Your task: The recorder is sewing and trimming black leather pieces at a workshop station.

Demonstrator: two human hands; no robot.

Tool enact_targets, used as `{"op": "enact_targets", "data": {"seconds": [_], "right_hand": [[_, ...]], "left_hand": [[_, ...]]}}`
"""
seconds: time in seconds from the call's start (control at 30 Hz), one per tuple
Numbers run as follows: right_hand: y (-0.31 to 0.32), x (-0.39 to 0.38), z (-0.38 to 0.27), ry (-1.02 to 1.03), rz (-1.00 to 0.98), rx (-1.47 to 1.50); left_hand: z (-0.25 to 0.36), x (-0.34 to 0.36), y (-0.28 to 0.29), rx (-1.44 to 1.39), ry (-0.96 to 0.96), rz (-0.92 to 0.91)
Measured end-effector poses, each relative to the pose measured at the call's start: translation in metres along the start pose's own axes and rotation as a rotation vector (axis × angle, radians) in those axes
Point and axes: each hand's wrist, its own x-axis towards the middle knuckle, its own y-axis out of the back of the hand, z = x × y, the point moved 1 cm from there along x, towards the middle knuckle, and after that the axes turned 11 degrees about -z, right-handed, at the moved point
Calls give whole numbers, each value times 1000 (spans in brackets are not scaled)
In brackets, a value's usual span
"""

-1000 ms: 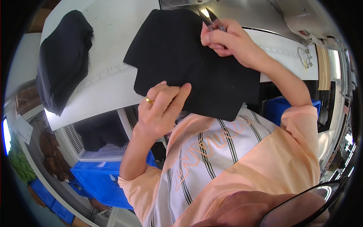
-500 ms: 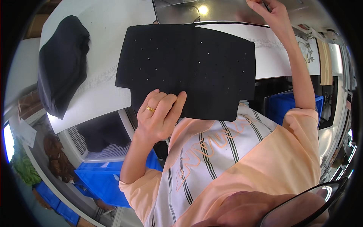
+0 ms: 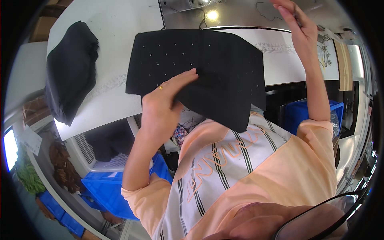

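Note:
A black fabric piece [image 3: 226, 92] dotted with small white marks lies over the table's near edge, its lower edge partly lifted. My left hand [image 3: 162, 100] grips it at that edge, fingers stretched over the top, thumb hidden. My right hand [image 3: 300, 30] is raised at the upper right over the metal surface, fingers curled around something dark that I cannot make out. A folded pile of black fabric [image 3: 70, 72] rests to the left on the white table [image 3: 108, 48], which has printed scales along it. A dark thread runs up from the fabric's far edge.
A metal plate [image 3: 240, 16] spans the back. Below the table are a white basket [image 3: 96, 162] holding black fabric, a blue crate [image 3: 104, 192] at left and another blue bin [image 3: 296, 120] at right. A tan strip [image 3: 344, 64] and metal fittings [image 3: 326, 56] sit at the right end.
My right hand has moved from the fabric up and right, the scissors now no longer clearly visible. My left fingers have stretched rightward, and the fabric's lower edge has lifted and folded.

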Motion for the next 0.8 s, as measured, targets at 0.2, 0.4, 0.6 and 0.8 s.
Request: {"op": "enact_targets", "data": {"seconds": [0.2,0.4,0.6,0.8], "right_hand": [[-10,-5,-37,286,-14,268],[-74,-27,-44,327,-461,153],[-97,-14,-58,480,-437,-62],[-105,-12,-78,648,-502,-497]], "left_hand": [[-10,8,20,-1158,473,343],[-19,4,17,-1254,392,303],[-19,4,18,-1227,395,298],[-14,3,15,-1228,364,293]]}}
